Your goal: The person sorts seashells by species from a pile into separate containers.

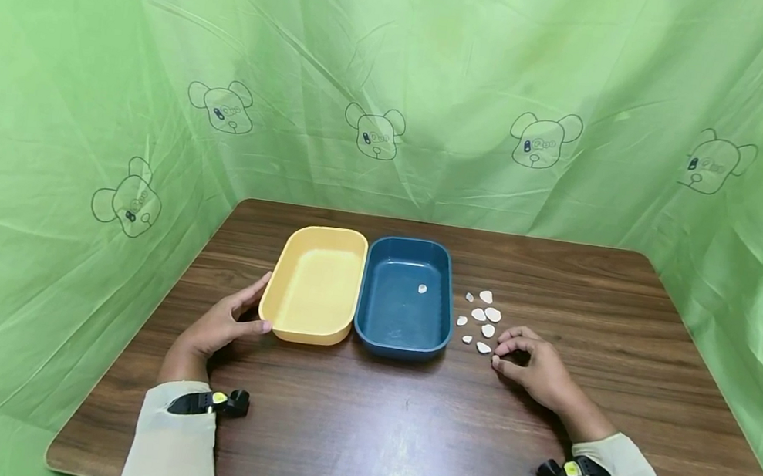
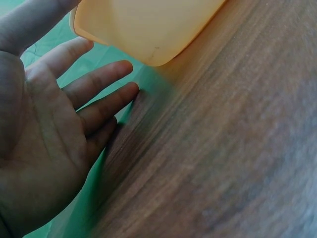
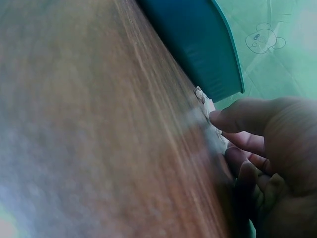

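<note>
A yellow tray [image 1: 307, 336] stands beside a blue tray [image 1: 401, 351] on the wooden table. My left hand [image 1: 224, 322] is at the yellow tray's near left corner, its thumb at the front wall and its fingers spread along the left side. Inside the blue tray lies one small white shell-like piece [image 1: 422, 289]. Several similar flat white pieces [image 1: 479, 314] are scattered just right of it. My right hand [image 1: 542, 371] is beside the nearest of these, thumb and forefinger bent but apart. In the right wrist view, the thumb partly hides the white pieces [image 3: 205, 101].
The brown wooden table [image 1: 333, 435] ends at its back edge before a green curtain [image 1: 442, 58] printed with bear faces. That curtain also hangs at both sides. A strap with a small camera sits on each wrist.
</note>
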The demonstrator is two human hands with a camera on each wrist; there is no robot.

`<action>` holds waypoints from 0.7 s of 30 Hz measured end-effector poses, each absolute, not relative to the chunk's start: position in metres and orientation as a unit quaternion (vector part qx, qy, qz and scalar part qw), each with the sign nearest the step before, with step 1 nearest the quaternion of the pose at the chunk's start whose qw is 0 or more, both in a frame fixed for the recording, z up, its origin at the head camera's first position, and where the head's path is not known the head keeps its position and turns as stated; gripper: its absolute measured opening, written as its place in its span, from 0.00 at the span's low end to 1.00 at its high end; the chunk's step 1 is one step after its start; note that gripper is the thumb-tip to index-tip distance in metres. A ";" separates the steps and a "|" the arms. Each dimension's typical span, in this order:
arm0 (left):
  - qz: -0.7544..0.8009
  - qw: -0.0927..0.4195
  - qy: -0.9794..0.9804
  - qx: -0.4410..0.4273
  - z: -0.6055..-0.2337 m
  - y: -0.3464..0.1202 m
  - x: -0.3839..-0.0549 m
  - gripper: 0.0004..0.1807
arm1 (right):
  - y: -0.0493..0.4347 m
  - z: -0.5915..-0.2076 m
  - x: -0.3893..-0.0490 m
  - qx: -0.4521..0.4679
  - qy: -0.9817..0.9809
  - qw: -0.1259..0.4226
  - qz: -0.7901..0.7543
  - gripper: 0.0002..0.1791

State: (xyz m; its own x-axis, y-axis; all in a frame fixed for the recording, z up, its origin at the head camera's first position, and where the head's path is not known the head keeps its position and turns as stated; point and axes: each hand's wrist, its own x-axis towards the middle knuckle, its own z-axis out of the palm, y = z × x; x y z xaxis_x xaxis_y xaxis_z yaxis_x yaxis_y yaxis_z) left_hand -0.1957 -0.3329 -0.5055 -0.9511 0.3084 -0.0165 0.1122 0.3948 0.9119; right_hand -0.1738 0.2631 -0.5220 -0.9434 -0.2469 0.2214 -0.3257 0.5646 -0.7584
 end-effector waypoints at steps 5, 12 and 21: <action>0.537 0.090 0.829 0.129 -0.505 -0.332 -0.196 0.55 | 0.263 -0.525 -0.174 0.163 -0.879 0.054 0.444 0.07; 0.542 0.092 0.825 0.131 -0.504 -0.331 -0.196 0.55 | 0.265 -0.525 -0.175 0.157 -0.872 0.056 0.460 0.07; 0.539 0.091 0.827 0.129 -0.505 -0.331 -0.196 0.55 | 0.267 -0.522 -0.176 0.155 -0.871 0.058 0.463 0.05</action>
